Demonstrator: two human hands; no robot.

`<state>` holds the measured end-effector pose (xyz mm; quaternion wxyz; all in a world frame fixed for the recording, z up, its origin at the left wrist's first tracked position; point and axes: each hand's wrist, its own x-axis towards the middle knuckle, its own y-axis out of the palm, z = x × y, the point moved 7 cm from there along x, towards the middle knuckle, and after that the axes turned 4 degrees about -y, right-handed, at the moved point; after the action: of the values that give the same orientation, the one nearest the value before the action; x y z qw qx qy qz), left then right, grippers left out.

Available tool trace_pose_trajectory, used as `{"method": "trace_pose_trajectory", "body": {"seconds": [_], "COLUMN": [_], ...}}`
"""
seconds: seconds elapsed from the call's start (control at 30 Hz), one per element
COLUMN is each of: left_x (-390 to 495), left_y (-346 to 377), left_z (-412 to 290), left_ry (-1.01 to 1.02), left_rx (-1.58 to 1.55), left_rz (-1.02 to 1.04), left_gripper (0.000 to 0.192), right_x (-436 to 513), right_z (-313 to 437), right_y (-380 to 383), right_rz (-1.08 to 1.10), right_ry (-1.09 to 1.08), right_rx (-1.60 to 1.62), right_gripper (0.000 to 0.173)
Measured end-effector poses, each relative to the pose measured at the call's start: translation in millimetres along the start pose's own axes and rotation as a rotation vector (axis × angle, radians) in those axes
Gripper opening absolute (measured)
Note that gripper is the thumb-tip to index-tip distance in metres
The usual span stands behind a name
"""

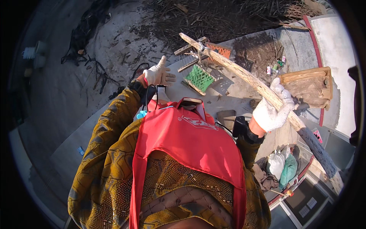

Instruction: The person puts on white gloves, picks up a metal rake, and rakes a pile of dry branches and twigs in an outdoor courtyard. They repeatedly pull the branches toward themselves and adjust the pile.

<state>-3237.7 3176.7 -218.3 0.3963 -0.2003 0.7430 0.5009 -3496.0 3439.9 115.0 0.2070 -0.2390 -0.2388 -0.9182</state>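
Note:
A white knit glove covers my right hand (274, 108), whose fingers are closed around a long, pale, bark-stripped wooden pole (240, 70). The pole runs diagonally from upper middle to lower right; a tie is wrapped around it near its upper end. My left hand (160, 73), in a white glove too, is held out with its fingers apart and nothing in it. Below the pole's upper end stand a low stool with a green woven seat (200, 78) and another with an orange woven seat (219, 51). A red apron (188, 126) covers my front.
Dry sticks and brush (217, 20) are heaped at the top. A wooden tray-like piece (307, 86) lies at right, near small cans (268, 70). White (275, 164) and green (288, 169) bags sit at lower right. Dark netting (83, 34) lies at upper left.

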Motion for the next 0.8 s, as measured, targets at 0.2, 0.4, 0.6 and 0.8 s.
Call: {"method": "trace_pose_trajectory", "body": {"seconds": [0.2, 0.4, 0.6, 0.8], "left_x": [4, 0, 32, 64], "left_y": [-34, -32, -15, -7], "left_z": [-23, 7, 24, -2], "left_ry": [-0.226, -0.313, -0.047, 0.044], "left_rx": [-0.527, -0.447, -0.399, -0.280], "left_rz": [0.159, -0.082, -0.082, -0.010], "left_gripper": [0.122, 0.072, 0.038, 0.027], "right_x": [-15, -54, -82, -119], "right_z": [6, 30, 47, 66], "right_y": [33, 21, 7, -11], "right_rz": [-0.003, -0.236, -0.403, -0.345], "right_ry": [0.137, 0.182, 0.200, 0.165], "right_rx": [0.297, 0.371, 0.259, 0.256], "right_gripper": [0.031, 0.026, 0.029, 0.036]}}
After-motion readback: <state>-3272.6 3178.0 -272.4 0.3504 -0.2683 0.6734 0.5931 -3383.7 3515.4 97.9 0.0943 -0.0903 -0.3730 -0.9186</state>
